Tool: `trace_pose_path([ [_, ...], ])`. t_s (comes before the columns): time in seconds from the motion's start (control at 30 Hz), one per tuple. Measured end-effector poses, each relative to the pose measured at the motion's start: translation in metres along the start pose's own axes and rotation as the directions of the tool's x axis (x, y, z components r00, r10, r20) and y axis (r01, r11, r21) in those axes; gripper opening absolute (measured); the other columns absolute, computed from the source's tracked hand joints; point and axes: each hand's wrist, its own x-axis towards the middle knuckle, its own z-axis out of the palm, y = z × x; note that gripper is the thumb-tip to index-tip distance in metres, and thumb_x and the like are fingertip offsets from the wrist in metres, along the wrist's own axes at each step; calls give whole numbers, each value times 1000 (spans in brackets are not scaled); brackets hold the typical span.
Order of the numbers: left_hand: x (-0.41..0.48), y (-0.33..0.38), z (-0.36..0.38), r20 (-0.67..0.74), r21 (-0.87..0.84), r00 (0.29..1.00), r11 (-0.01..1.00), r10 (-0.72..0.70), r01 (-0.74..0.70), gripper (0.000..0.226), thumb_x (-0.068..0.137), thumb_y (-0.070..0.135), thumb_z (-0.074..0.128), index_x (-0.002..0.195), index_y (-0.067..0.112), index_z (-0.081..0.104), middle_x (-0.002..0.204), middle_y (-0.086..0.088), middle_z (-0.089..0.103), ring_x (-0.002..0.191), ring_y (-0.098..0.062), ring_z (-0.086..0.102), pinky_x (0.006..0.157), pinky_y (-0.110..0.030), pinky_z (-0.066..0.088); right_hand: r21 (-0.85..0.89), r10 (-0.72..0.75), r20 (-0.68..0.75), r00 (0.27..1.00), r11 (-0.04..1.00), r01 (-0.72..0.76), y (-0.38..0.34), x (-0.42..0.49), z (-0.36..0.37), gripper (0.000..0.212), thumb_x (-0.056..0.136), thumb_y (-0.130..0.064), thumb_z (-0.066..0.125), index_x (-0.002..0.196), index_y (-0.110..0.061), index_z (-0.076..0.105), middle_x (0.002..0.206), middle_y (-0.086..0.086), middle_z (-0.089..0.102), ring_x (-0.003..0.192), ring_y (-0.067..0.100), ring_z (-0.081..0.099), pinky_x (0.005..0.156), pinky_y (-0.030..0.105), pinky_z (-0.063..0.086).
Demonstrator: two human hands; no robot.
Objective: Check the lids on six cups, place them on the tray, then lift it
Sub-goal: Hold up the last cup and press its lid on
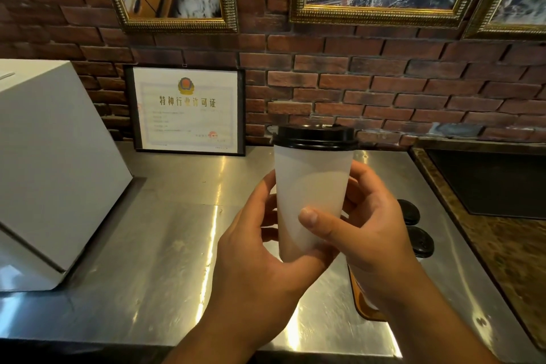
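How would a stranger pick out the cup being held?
Start at the steel counter below the brick wall. Above its middle, the left hand and right hand hold up a white cup with a black lid. The other lidded cups sit low behind the right hand.

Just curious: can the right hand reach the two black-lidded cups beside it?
Not yet, probably: the right hand grips the raised cup. Once freed, likely yes; the lidded cups stand close beyond it, nothing between.

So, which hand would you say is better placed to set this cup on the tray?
Probably the right hand: it grips the white cup, and the orange tray lies beneath it, farther from the left hand.
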Motion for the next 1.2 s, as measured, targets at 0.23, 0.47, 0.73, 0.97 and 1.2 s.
trace_pose_path([
  [0.23,-2,0,0,31,6,1000,1000,6,-6,92,54,81,75,129,86,22,126,48,51,116,19,52,66,-1,48,-13,11,7,1000,1000,-11,0,-2,0,67,68,-47,90,128,-49,61,121,-15,72,116,6,69,75,22,63],
  [0.47,-2,2,-3,2,-23,1000,1000,10,-10,93,50,100,66,133,82,27,127,45,55,116,16,56,68,-5,52,6,29,22,999,1000,-29,0,-2,2,72,64,-47,90,129,-46,60,120,-16,72,113,6,70,74,20,62],
  [0.73,-2,0,-1,8,-3,1000,1000,17,-17,94,52,89,75,132,83,25,126,45,54,115,17,55,67,-2,50,-14,29,-9,1000,999,-29,0,-3,4,73,62,-50,92,127,-48,60,119,-17,71,113,5,69,72,22,63],
  [0.97,-1,-2,-2,14,17,999,999,35,-36,92,58,82,75,135,81,25,128,44,55,116,15,55,68,-4,51,15,49,33,998,999,-49,-2,-2,1,73,68,-46,88,134,-41,58,124,-12,72,116,10,70,79,24,63],
  [1.2,0,-4,-4,-2,36,1000,999,27,-27,91,54,93,69,132,82,26,126,45,54,115,15,54,67,-5,52,-2,30,11,1000,1000,-30,-1,-2,3,73,63,-50,90,129,-49,58,123,-17,71,116,5,69,77,22,62],
])
